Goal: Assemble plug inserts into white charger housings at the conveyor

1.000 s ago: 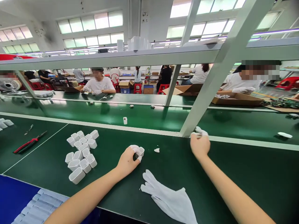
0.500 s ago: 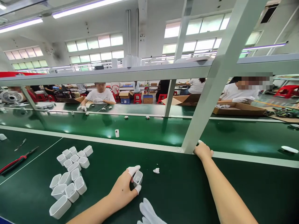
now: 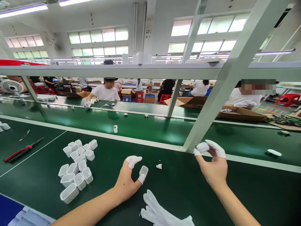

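Observation:
My left hand (image 3: 127, 175), with white covers on its fingertips, is at the middle of the bench. Its fingers are spread, and the thumb overlaps a small white plastic housing (image 3: 144, 171) whose open end faces up. The forefinger is apart from that housing. Beside the slanted post, my right hand (image 3: 213, 160) pinches a white plastic piece (image 3: 202, 147) between covered thumb and fingers, raised near the belt edge. Part of this piece is hidden by the fingers. A small crumpled white scrap (image 3: 159, 166) lies between the hands. A white glove (image 3: 160, 208) rests in front of them.
Several white housings (image 3: 79, 181) are grouped at left, near red-and-black pliers (image 3: 22, 151) and a small metal tool (image 3: 24, 135). A slanted post (image 3: 211, 106) rises by the belt (image 3: 141, 128), which carries scattered parts. Co-workers sit across it.
My right hand has come back from behind the post and now shows a white piece in its grip. The left fingers have spread away from the housing. The view has shifted slightly.

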The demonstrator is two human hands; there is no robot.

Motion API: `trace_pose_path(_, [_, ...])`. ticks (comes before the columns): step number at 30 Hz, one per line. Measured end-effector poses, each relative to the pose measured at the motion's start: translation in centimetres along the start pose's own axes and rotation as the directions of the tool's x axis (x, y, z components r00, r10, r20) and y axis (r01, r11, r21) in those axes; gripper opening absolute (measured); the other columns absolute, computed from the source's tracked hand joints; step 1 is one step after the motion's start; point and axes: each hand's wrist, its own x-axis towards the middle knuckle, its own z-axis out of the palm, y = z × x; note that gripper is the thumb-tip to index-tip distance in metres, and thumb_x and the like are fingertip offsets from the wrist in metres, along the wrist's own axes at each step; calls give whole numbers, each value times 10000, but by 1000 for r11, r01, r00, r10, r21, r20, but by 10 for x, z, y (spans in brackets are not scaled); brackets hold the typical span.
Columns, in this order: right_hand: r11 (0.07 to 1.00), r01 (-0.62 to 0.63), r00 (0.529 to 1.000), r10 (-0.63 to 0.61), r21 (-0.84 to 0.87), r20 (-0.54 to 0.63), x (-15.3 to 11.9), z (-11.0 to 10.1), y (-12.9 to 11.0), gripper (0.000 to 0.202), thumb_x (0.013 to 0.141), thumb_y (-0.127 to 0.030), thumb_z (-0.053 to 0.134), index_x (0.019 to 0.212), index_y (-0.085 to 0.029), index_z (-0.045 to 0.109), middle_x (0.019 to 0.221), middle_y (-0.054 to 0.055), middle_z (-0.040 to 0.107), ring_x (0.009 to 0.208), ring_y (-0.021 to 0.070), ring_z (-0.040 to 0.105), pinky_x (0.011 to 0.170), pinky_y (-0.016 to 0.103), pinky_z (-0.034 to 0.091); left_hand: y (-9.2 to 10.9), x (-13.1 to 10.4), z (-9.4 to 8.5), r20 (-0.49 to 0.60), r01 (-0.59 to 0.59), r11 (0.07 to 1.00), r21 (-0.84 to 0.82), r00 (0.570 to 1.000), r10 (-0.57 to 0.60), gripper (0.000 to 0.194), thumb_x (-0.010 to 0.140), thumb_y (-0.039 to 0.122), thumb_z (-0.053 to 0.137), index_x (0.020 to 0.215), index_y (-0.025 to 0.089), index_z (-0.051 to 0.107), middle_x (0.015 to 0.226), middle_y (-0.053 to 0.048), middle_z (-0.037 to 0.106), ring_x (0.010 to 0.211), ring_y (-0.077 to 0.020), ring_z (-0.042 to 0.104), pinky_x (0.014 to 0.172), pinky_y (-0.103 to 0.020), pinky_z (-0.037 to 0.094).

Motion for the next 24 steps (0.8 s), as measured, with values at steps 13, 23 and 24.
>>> trace_pose_path(13, [965,-7,802,-150,261,579,-104,43,-111,548,780,-191,573,1308,-280,457,1029,35,609,891,190,618,827,351,531,0,-4,-4,52,-157,954,-257,983,176,544,796,177,574,1322,255,457,1140,-80,579,998,-203,546,893,-390,478])
trace_pose_path(23, [970,-58,853,-76,238,516,-124,43,-95,530,772,-439,722,1219,-242,517,923,38,617,795,208,599,724,345,526,3,-10,-5,341,228,834,-502,939,-52,625,715,179,592,1334,194,508,1106,-82,625,953,-208,560,927,-385,460])
trace_pose_path(24, [967,-54,861,-81,248,502,-124,43,-95,545,777,-445,720,1238,-245,508,905,32,611,790,207,597,720,340,525,2,-10,-4,366,267,801,-536,928,-65,640,696,163,586,1331,189,511,1111,-81,631,962,-212,565,937,-389,455])
